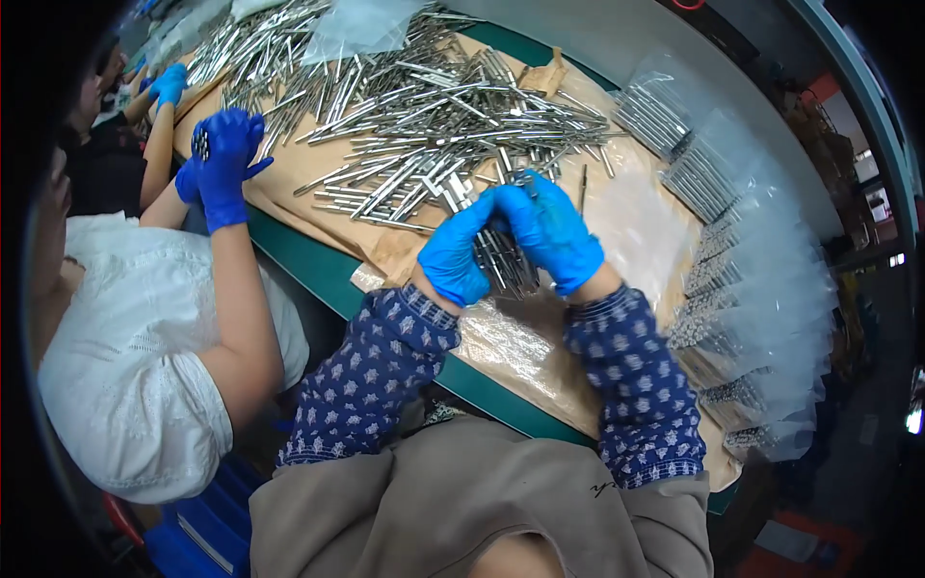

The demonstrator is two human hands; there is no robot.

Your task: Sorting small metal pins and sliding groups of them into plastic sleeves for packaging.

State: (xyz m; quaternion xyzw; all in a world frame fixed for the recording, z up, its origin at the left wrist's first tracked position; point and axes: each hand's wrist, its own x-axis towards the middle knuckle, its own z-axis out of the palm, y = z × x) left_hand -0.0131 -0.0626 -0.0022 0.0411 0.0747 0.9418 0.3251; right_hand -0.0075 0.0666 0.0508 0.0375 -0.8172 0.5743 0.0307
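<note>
My left hand point(455, 255), in a light blue glove, curls round the left side of a bundle of slim metal rods point(503, 262). From the right, my right hand point(556, 233), gloved the same way, closes on that bundle too. The rods' lower ends fan out below my palms, and shiny ends stick up past my fingers; the middle is hidden. Just beyond my hands lies a large loose pile of similar silver rods point(462, 111), some with flattened parts. One dark thin rod point(583, 188) lies apart, right of my right hand.
Clear plastic bags filled with rods point(711, 260) line the table's right side. Brown paper point(385, 249) and plastic sheeting point(520, 337) cover the green table point(313, 270). At left, a co-worker's dark blue gloved hands point(226, 164) hold rods. An empty-looking plastic bag point(356, 29) tops the pile.
</note>
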